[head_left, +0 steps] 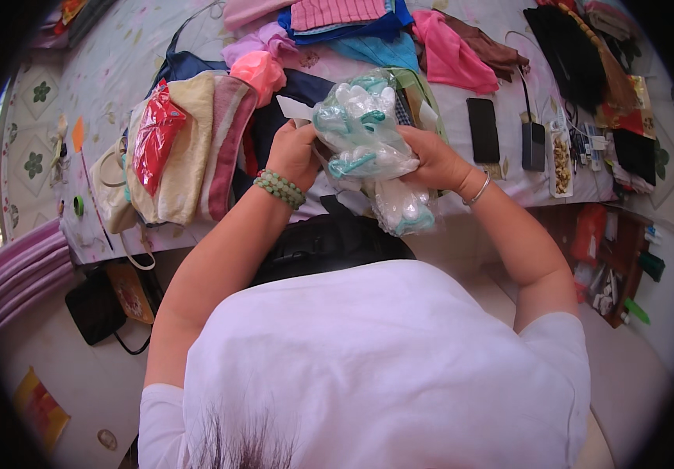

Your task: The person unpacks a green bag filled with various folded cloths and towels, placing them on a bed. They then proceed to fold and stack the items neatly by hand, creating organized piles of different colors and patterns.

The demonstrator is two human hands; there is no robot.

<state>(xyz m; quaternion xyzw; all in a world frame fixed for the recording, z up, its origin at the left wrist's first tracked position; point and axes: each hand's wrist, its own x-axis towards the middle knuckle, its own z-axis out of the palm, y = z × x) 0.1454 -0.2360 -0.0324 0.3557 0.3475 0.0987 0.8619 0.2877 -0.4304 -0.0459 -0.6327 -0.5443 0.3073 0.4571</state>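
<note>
In front of my chest, both hands hold crinkled transparent plastic packets of white gloves with teal cuffs [366,132]. My left hand [293,151] grips their left side, the thumb on top and a beaded bracelet at the wrist. A white card or paper flap [294,109] sticks out above that thumb. My right hand [435,153] pinches the right side; a silver bangle circles its wrist. One packet end [404,208] hangs below, over the table's front edge. Behind the packets, part of a green translucent bag [425,88] shows, and what it holds is mostly hidden.
Left on the bed-like surface lie folded towels [187,152] under a red plastic packet [154,140]. Heaped cloths [342,17] cover the far side. To the right are a smartphone [483,130], a black power bank or adapter [533,145] and a narrow tray [560,158]. A black bag [337,240] sits below the edge.
</note>
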